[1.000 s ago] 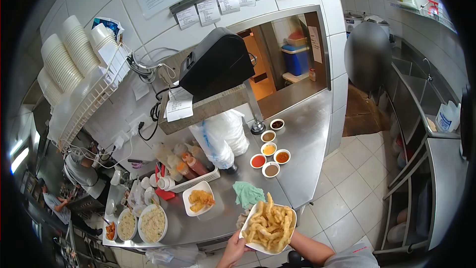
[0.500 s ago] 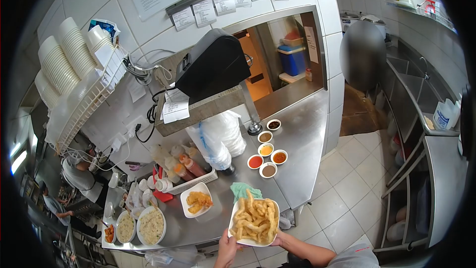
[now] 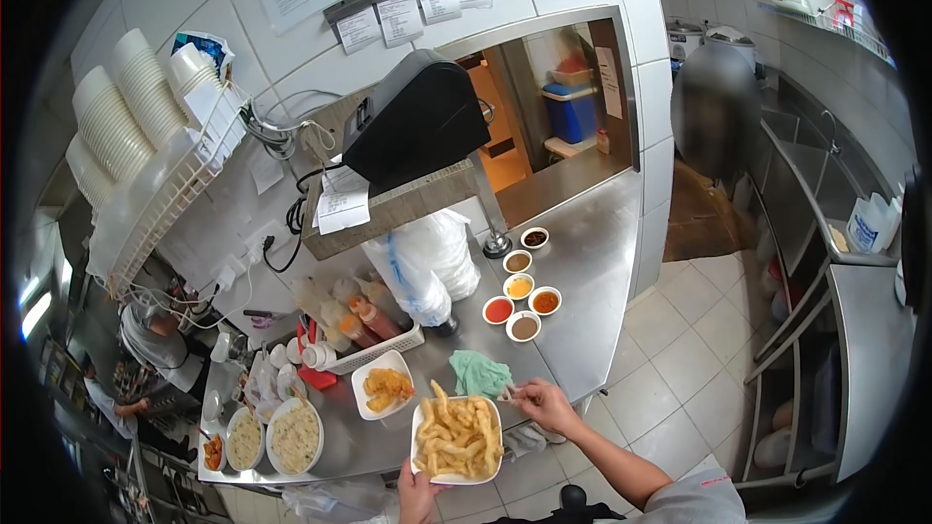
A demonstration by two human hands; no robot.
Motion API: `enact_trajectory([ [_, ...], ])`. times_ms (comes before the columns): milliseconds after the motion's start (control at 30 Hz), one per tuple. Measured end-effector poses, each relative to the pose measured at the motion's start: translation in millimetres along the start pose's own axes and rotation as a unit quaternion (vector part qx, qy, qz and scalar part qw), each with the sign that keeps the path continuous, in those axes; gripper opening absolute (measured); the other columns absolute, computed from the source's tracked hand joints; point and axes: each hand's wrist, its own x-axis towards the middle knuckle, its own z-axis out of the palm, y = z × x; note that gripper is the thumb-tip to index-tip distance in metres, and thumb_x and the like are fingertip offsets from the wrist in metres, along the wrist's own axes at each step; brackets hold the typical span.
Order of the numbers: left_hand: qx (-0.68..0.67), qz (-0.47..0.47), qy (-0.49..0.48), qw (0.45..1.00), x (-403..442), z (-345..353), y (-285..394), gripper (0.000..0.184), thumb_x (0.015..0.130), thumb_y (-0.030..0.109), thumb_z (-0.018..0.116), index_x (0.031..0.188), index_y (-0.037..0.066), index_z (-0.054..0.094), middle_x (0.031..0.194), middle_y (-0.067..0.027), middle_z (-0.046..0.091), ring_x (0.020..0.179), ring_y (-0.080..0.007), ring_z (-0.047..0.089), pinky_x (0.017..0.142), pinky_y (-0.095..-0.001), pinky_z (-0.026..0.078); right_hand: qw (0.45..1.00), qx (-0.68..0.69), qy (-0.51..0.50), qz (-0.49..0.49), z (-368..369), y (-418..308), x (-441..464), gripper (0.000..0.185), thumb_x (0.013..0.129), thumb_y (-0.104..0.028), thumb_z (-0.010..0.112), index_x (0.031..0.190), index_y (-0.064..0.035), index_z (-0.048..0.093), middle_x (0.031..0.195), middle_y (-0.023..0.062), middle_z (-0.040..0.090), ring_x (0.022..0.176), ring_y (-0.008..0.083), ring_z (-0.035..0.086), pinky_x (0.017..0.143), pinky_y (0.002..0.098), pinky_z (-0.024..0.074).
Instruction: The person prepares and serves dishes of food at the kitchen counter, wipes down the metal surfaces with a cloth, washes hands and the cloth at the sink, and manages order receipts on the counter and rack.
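My left hand point(image 3: 418, 494) grips the near left edge of a white square bowl point(image 3: 416, 442) heaped with golden fried strips point(image 3: 456, 435), close to the counter's front edge. My right hand point(image 3: 546, 406) is off the bowl, to its right. Its fingers are drawn together on a small pale thing beside the crumpled green cloth point(image 3: 480, 372); I cannot make out what it is. Left of the cloth stands a smaller white bowl point(image 3: 367, 408) with fried pieces point(image 3: 387, 388). Two bowls of rice point(image 3: 295, 439) are farther left.
Several small sauce cups point(image 3: 524, 327) cluster on the steel counter point(image 3: 592, 262). A basket of squeeze bottles point(image 3: 374, 354) and stacked bagged containers point(image 3: 427, 272) stand behind. A black printer point(image 3: 417, 126) sits on a shelf above. Other people point(image 3: 160, 344) are at far left.
My right hand has let go of the bowl of fried strips and reached to the cloth's right side. The bowl has shifted left in my left hand, uncovering more of the cloth.
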Motion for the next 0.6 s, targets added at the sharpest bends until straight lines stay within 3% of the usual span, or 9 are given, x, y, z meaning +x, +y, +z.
enact_trajectory([
  [133,-0.002,-0.026,0.033,0.999,-10.4,-0.2,6.3,0.037,0.089,0.021,0.045,0.12,0.002,0.04,0.106,-0.012,0.052,0.089,-0.0212,0.056,0.067,-0.0301,0.05,0.951,-0.29,0.022,-0.104,7.3,21.7,6.9,0.017,0.07,-0.012,0.06,0.087,-0.0147,0.061,0.102,0.0041,0.053,0.098,0.0248,0.047,0.077,0.0353,0.0374],
  [233,0.052,-0.04,0.041,0.997,-10.3,-7.1,-3.9,0.035,0.089,0.019,0.044,0.12,0.003,0.041,0.105,-0.0105,0.053,0.089,-0.0194,0.055,0.067,-0.0285,0.049,0.941,-0.319,0.016,-0.109,16.1,33.2,14.4,0.021,0.073,-0.016,0.057,0.094,-0.0159,0.058,0.105,0.0029,0.05,0.105,0.0261,0.041,0.082,0.0396,0.0336],
  [433,0.058,-0.025,0.057,0.996,-23.7,-10.1,-8.2,0.035,0.088,0.019,0.044,0.12,0.004,0.042,0.102,-0.0082,0.055,0.081,-0.0151,0.055,0.062,-0.0249,0.047,0.933,-0.346,-0.01,-0.098,24.2,38.9,35.7,0.027,0.074,-0.02,0.055,0.101,-0.0163,0.052,0.107,0.0046,0.049,0.102,0.0279,0.042,0.081,0.0397,0.0355],
  [533,0.099,-0.007,0.066,0.993,-31.0,-6.8,1.0,0.037,0.088,0.02,0.044,0.121,0.004,0.042,0.102,-0.0078,0.054,0.078,-0.0143,0.054,0.061,-0.0244,0.045,0.943,-0.318,0.029,-0.099,23.2,27.6,31.1,0.03,0.074,-0.026,0.056,0.102,-0.0196,0.053,0.111,0.0056,0.047,0.103,0.0294,0.041,0.082,0.0419,0.0349],
  [600,0.11,-0.003,0.066,0.992,-29.9,-8.2,-1.6,0.037,0.088,0.022,0.045,0.121,0.004,0.042,0.102,-0.0075,0.054,0.078,-0.0136,0.053,0.061,-0.0242,0.045,0.93,-0.334,0.032,-0.149,21.7,11.4,30.9,0.033,0.072,-0.03,0.058,0.104,-0.0225,0.052,0.112,0.006,0.046,0.103,0.0297,0.041,0.083,0.0437,0.0345],
])
